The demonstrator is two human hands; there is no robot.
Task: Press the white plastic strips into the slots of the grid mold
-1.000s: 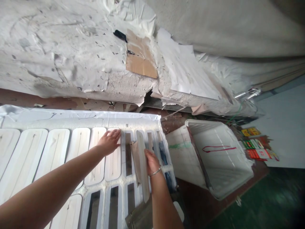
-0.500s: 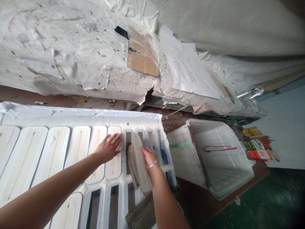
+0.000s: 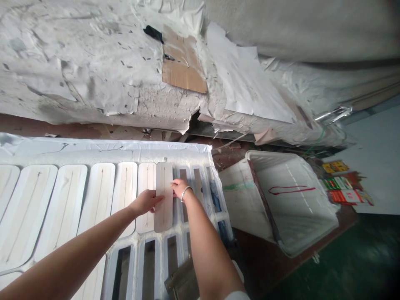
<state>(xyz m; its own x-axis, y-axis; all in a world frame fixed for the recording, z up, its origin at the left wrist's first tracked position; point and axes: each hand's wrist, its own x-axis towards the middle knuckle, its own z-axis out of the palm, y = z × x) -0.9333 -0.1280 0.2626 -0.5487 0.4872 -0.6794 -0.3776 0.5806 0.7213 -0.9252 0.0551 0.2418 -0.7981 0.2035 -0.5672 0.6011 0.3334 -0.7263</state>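
Note:
A pale, rounded panel (image 3: 163, 183) with a dark line down its middle lies over a slot of the white slotted frame (image 3: 200, 155). My left hand (image 3: 146, 203) grips its left edge, thumb on top. At its right edge, my right hand (image 3: 180, 188) pinches it, a silver bangle on the wrist. To the left, several similar panels (image 3: 101, 183) lie side by side in the frame, some partly covered by my left arm. Right of my right hand, open slots (image 3: 199, 187) show dark gaps.
A white plastic bin (image 3: 292, 200) with a red mark stands right of the frame. Behind runs a paper-covered surface (image 3: 103, 62) with a cardboard piece (image 3: 184, 62). Colourful packets (image 3: 342, 187) lie beyond the bin. A dark greenish-brown object (image 3: 184, 279) sits near my right forearm.
The panel, tilted in my right hand before, now lies flat over the slot beside the others. My left hand has moved from the neighbouring panel onto its edge; my right hand shifted left and up.

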